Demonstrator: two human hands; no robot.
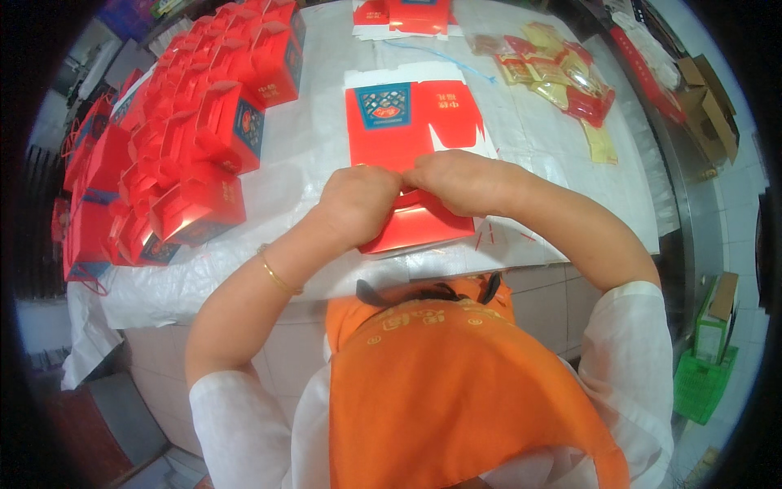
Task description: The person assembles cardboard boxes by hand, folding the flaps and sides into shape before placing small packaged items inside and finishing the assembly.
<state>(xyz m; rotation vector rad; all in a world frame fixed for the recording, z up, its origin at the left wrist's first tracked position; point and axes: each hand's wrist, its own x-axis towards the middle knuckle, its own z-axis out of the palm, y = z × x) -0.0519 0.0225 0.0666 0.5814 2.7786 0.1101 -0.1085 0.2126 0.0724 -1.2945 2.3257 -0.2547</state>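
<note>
Head view: left hand (358,204) and right hand (456,181) meet at the near tabletop (318,138) centre, fingers closed on a flat red carton (411,122) being folded. Finished boxes (204,138) stand left. Uneven pressure would likely skew the crease or tear a flap.

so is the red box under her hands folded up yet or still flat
Partly folded: the red box has raised sides near both hands, left hand and right hand, while its far panel lies flat.
</note>
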